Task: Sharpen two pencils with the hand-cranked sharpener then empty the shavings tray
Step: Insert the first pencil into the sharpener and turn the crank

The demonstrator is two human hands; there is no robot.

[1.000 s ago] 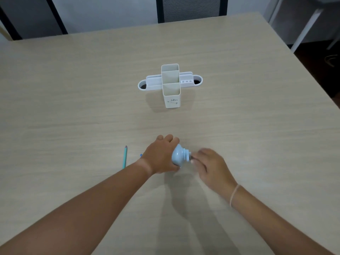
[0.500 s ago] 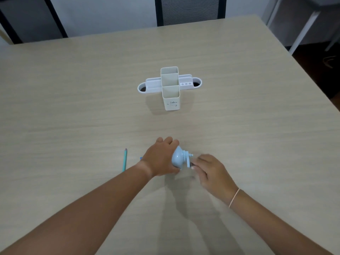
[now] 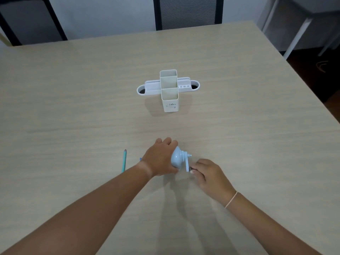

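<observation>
A light blue hand-cranked sharpener (image 3: 177, 159) lies on the wooden table (image 3: 73, 107), near the front middle. My left hand (image 3: 159, 157) covers and grips its body from the left. My right hand (image 3: 206, 172) pinches the handle of the crank (image 3: 186, 165), which points down toward me. A small blue bit of a second pencil (image 3: 140, 159) peeks out left of my left hand; the rest is hidden. A teal pencil (image 3: 124, 160) lies loose on the table to the left, tip pointing away from me.
A white desk organiser (image 3: 169, 89) with square cups and side trays stands in the middle of the table. Beyond the far edge stand a black chair (image 3: 187, 11) and another chair (image 3: 33, 19). A grey table leg (image 3: 294, 43) is at the right.
My right hand has turned the crank from pointing right to pointing down toward me. My left hand stays on the sharpener body. The view has shifted slightly.
</observation>
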